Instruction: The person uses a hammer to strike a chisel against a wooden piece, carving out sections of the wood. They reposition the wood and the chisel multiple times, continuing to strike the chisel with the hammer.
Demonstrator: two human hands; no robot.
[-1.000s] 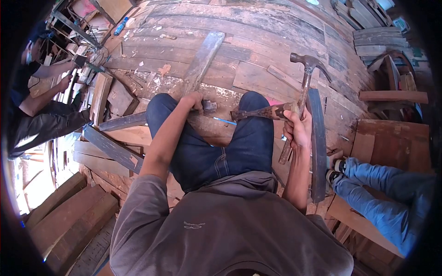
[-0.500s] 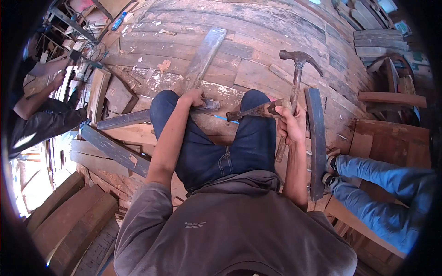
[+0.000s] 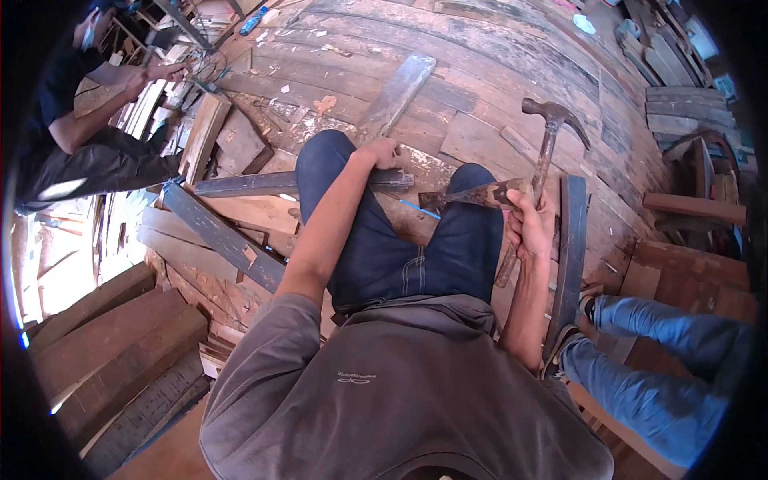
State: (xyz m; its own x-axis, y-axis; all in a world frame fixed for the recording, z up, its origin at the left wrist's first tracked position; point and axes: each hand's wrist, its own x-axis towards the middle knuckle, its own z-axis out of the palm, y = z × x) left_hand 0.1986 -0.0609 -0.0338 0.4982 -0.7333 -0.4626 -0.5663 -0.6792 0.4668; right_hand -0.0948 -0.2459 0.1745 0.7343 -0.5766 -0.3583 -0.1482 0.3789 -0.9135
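My right hand (image 3: pixel 532 224) is closed around the handle of a claw hammer (image 3: pixel 546 148), whose head points away from me. The same hand grips a chisel (image 3: pixel 472 196), its broad blade pointing left over my thigh. My left forearm lies across my left knee, and my left hand (image 3: pixel 378 154) has its fingers curled, with whatever they hold, if anything, hidden. Just below that hand, the end of a dark wooden beam (image 3: pixel 392 181) sticks out between my knees.
A grey board (image 3: pixel 408 84) lies ahead on the plank floor. Close on my right stands a dark curved timber (image 3: pixel 571 240), beside another person's legs in jeans (image 3: pixel 640 352). At left another person (image 3: pixel 88 120) works among timber. Stacked beams (image 3: pixel 128 336) lie lower left.
The whole view has shifted, so things appear farther right and slightly lower. Both tools stay in my right hand. At left, the other person's hands have moved.
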